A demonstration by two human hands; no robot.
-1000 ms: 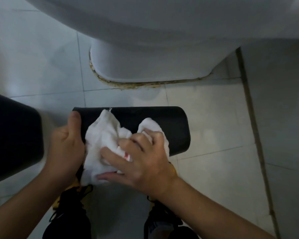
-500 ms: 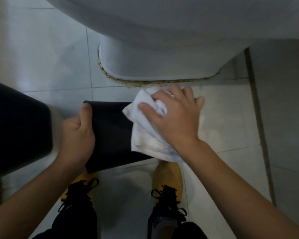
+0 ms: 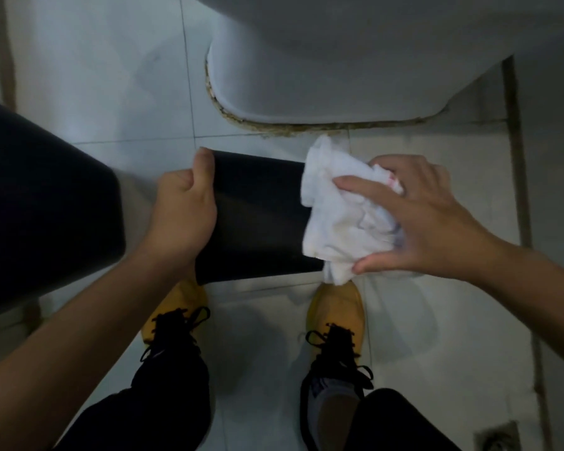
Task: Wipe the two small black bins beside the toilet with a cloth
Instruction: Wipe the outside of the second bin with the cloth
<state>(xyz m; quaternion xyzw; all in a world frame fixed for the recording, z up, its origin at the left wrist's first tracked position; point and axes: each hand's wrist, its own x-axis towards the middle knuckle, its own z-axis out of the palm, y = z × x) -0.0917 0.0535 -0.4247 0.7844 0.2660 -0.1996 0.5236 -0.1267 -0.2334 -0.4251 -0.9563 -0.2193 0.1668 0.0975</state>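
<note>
A small black bin [image 3: 258, 219] is held on its side above my feet, in front of the toilet base. My left hand [image 3: 183, 216] grips its left end, thumb on top. My right hand [image 3: 417, 216] presses a crumpled white cloth [image 3: 342, 222] against the bin's right end, which the cloth hides. A second, larger-looking black bin [image 3: 46, 209] stands at the left edge, close to the camera and partly cut off.
The white toilet base [image 3: 323, 70] with a dirty seal rim is straight ahead. My yellow shoes [image 3: 336, 317] stand on the pale tiled floor [image 3: 111, 92]. A floor drain [image 3: 498, 437] sits at the bottom right corner.
My right hand has swept the cloth from the middle of the bin to its right end. The left hand keeps its grip on the left end. The view has drifted left.
</note>
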